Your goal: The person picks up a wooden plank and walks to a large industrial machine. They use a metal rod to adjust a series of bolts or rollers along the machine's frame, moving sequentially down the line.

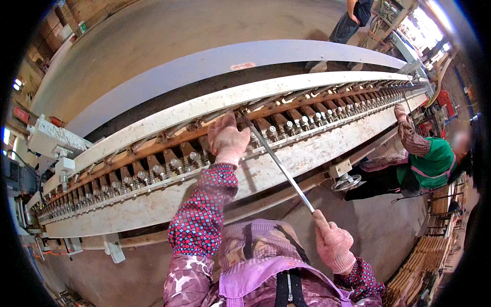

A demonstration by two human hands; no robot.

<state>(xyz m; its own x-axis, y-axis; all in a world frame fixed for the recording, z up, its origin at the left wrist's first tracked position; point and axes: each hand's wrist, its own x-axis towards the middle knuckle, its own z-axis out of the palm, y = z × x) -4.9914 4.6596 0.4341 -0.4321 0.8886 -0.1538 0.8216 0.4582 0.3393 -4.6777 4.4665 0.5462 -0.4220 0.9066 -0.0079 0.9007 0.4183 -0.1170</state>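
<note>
A long machine beam [307,166] crosses the view, with a row of spring-loaded bolts [174,162] and dark metal clamps set along a brown wooden-looking strip [153,148]. My left hand [228,139], in a pale pink glove, has its fingers bent over that strip near the middle; the fingertips are partly hidden. In my right hand [333,243], also gloved, is the lower end of a long, thin metal bar [281,166], the forefinger lying along it. The bar slants up to the clamps just right of my left hand, where its tip is hard to make out.
A co-worker in a green vest [434,162] reaches to the beam's right end, beside a handwheel [346,182]. Another person [353,20] stands beyond the machine. A long pale panel [204,69] runs along the far side. Stacked wooden strips [417,266] lie at lower right.
</note>
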